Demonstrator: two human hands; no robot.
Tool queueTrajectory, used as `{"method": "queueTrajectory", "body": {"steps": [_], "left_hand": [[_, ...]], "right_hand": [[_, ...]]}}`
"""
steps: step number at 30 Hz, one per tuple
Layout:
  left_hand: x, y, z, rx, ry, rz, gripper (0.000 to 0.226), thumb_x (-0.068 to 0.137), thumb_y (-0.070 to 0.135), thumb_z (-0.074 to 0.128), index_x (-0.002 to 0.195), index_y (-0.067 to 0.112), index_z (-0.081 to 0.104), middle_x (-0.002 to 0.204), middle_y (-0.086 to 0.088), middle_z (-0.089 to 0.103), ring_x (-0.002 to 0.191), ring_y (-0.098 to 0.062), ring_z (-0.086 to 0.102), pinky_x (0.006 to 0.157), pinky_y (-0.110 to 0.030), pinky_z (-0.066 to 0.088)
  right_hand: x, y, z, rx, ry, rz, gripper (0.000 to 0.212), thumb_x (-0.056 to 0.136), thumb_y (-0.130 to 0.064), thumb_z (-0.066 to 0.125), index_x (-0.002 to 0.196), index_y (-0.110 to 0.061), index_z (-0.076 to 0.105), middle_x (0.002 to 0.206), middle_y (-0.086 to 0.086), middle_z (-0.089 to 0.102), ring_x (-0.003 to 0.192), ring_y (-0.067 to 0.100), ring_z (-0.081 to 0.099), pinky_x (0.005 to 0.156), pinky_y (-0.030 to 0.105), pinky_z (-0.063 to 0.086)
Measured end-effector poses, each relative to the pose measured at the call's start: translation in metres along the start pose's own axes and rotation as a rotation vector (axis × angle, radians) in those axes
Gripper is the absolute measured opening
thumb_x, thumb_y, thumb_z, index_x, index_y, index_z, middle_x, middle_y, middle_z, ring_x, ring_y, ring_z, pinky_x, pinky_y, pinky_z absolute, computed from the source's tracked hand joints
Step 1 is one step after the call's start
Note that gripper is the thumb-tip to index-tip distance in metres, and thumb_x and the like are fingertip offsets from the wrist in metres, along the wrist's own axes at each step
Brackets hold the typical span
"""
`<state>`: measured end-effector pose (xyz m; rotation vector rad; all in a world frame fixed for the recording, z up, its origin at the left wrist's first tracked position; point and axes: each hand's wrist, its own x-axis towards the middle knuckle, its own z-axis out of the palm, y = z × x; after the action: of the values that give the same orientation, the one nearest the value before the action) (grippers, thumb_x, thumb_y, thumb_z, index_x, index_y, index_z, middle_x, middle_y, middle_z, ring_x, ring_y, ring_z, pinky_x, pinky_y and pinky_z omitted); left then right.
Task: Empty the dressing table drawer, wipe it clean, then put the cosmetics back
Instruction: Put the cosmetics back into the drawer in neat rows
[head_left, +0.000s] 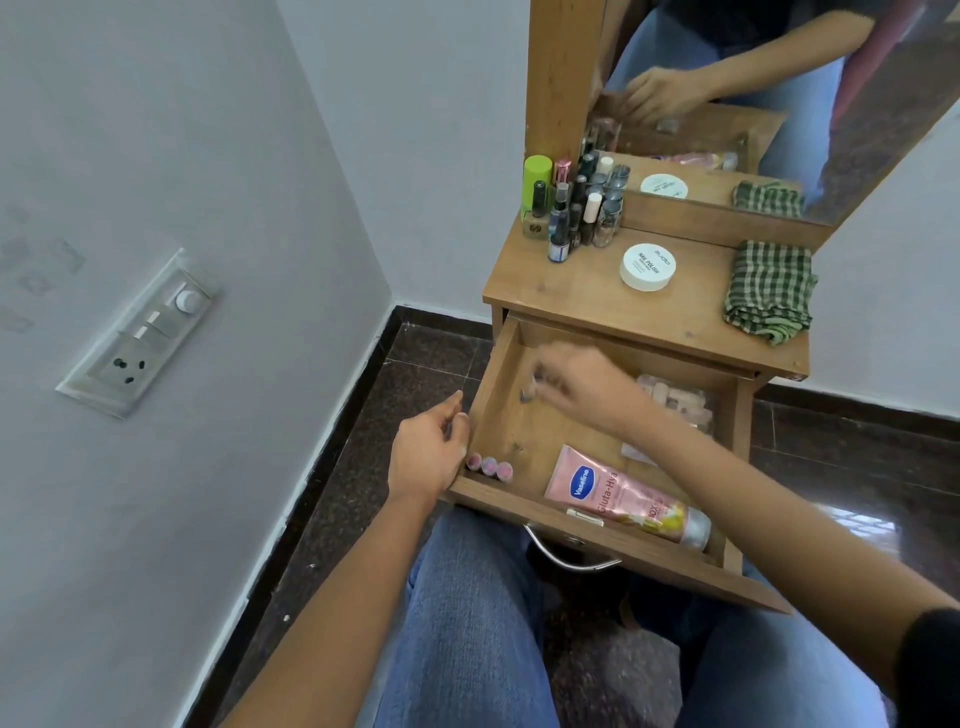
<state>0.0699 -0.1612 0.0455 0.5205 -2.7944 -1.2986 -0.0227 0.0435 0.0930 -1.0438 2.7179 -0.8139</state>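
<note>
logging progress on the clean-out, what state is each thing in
drawer, pulled open
lotion tube, lying flat in drawer
three small bottles, in drawer's front left corner
cloth, folded on tabletop
white jar, lid on, on tabletop
right hand, reaching into drawer, blurred
left hand, at drawer's left wall

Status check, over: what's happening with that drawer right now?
Left hand at left wall of drawer; right hand reaching inside, blurred, grip unclear. Drawer open, not yet empty: Vaseline tube, three pink-capped items inside. Nothing in the way.
</note>
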Motion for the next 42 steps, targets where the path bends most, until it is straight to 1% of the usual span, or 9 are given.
{"method": "queueTrajectory", "body": {"steps": [2,4,10,17,25,29,33,39,42], "left_hand": [[-0.001,0.001,0.0,0.003,0.002,-0.006,0.039,0.095,0.029,0.05,0.134,0.025,0.057,0.073,0.003,0.067,0.05,-0.001,0.049,0.054,-0.021,0.04],[-0.001,0.001,0.001,-0.002,0.008,-0.007,0.04,0.095,0.029,0.05,0.134,0.024,0.058,0.073,0.003,0.068,0.047,-0.002,0.047,0.053,-0.02,0.038],[-0.001,0.002,0.0,0.007,0.003,0.004,0.039,0.095,0.03,0.05,0.132,0.024,0.059,0.088,-0.002,0.073,0.049,0.0,0.047,0.055,-0.019,0.041],[-0.003,0.003,-0.001,0.019,0.006,0.004,0.037,0.095,0.03,0.051,0.131,0.025,0.06,0.091,0.006,0.072,0.064,-0.004,0.059,0.066,-0.025,0.052],[-0.003,0.003,0.0,-0.007,0.0,0.007,0.038,0.095,0.031,0.05,0.132,0.025,0.059,0.112,-0.002,0.071,0.094,-0.02,0.067,0.085,-0.037,0.055],[-0.002,0.002,0.001,-0.021,0.005,0.014,0.038,0.095,0.031,0.05,0.132,0.024,0.059,0.116,0.001,0.07,0.093,-0.015,0.067,0.087,-0.036,0.055],[-0.001,0.001,0.001,0.001,0.003,0.014,0.039,0.095,0.031,0.05,0.132,0.025,0.059,0.094,0.0,0.074,0.063,-0.006,0.058,0.066,-0.025,0.052],[-0.001,0.0,0.001,0.018,0.003,0.023,0.038,0.096,0.03,0.05,0.132,0.025,0.059,0.089,-0.004,0.073,0.062,-0.011,0.062,0.06,-0.028,0.048],[-0.001,0.0,0.001,0.031,-0.002,0.018,0.038,0.096,0.031,0.05,0.133,0.025,0.058,0.087,0.004,0.072,0.062,-0.014,0.063,0.058,-0.023,0.048]], "right_hand": [[-0.021,0.0,0.019,0.005,-0.218,0.066,0.01,0.09,-0.022,0.061,0.095,-0.013,0.059,0.093,-0.003,0.06,0.081,0.01,0.06,0.073,0.028,0.053],[-0.034,0.001,0.033,0.037,-0.368,0.07,0.007,0.091,-0.017,0.059,0.097,-0.013,0.059,0.099,-0.003,0.059,0.088,0.01,0.061,0.078,0.028,0.053],[-0.046,0.002,0.052,0.133,-0.527,0.076,0.026,0.084,0.0,0.057,0.106,-0.012,0.064,0.11,-0.002,0.062,0.092,0.007,0.054,0.075,0.004,0.039],[-0.048,0.011,0.066,0.282,-0.486,0.233,0.026,0.085,0.003,0.06,0.105,-0.013,0.064,0.094,-0.008,0.061,0.079,-0.006,0.053,0.067,0.0,0.039],[-0.044,0.011,0.081,0.385,-0.42,0.257,0.025,0.085,-0.001,0.063,0.097,-0.023,0.06,0.092,-0.005,0.064,0.083,0.005,0.06,0.076,0.011,0.048],[-0.043,0.012,0.084,0.386,-0.408,0.262,0.027,0.084,-0.001,0.063,0.097,-0.024,0.059,0.093,-0.004,0.062,0.085,0.008,0.06,0.077,0.014,0.05],[-0.044,0.012,0.087,0.43,-0.393,0.282,0.028,0.085,0.0,0.063,0.102,-0.022,0.059,0.1,0.001,0.062,0.089,0.01,0.059,0.081,0.018,0.051],[-0.042,0.014,0.075,0.323,-0.429,0.23,0.032,0.087,0.001,0.059,0.115,-0.015,0.058,0.105,-0.001,0.062,0.093,0.01,0.061,0.086,0.023,0.053],[-0.03,0.014,0.049,0.226,-0.264,0.214,0.026,0.091,-0.005,0.058,0.115,-0.015,0.06,0.109,0.0,0.064,0.096,0.008,0.061,0.087,0.023,0.053]]}}
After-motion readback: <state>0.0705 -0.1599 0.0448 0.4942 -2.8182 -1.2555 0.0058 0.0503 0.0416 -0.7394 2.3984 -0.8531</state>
